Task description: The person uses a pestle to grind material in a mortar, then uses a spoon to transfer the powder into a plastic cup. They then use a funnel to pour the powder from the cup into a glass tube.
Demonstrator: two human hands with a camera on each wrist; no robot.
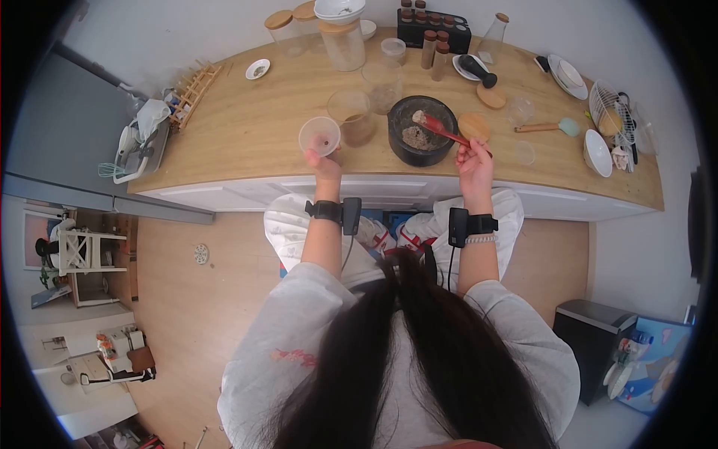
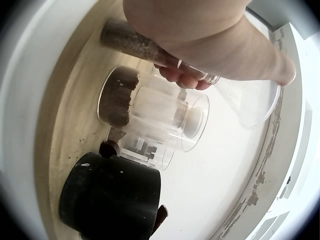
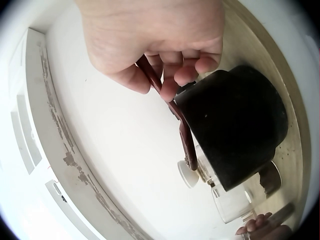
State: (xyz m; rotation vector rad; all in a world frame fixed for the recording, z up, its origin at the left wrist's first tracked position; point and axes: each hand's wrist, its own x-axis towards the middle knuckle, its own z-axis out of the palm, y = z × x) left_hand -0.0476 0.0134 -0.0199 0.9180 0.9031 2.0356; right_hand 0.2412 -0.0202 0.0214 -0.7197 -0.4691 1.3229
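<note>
My left hand (image 1: pixel 323 159) grips a slim glass spice tube (image 2: pixel 125 41), partly filled with brown grounds. A clear plastic funnel (image 1: pixel 307 135) sits at the tube's mouth, its wide cone (image 2: pixel 252 102) showing in the left wrist view. With my right hand (image 1: pixel 476 166) I hold a red spatula (image 1: pixel 441 130) by its handle. Its tip carries a clump of greyish-brown grounds, above the black mortar (image 1: pixel 400 146). More grounds (image 1: pixel 416 138) lie inside the mortar. Between the mortar and my left hand stands a wide glass jar (image 1: pixel 345 105) with brown powder at its bottom.
Another glass jar (image 1: pixel 378 73) stands behind. A black pestle (image 1: pixel 482 75) leans on a white plate, near round wooden lids (image 1: pixel 491 96). To the right lie a teal spatula (image 1: pixel 567 128), a white bowl (image 1: pixel 597 153) and a wire basket (image 1: pixel 604 93). A spice rack (image 1: pixel 410 35) is at the back.
</note>
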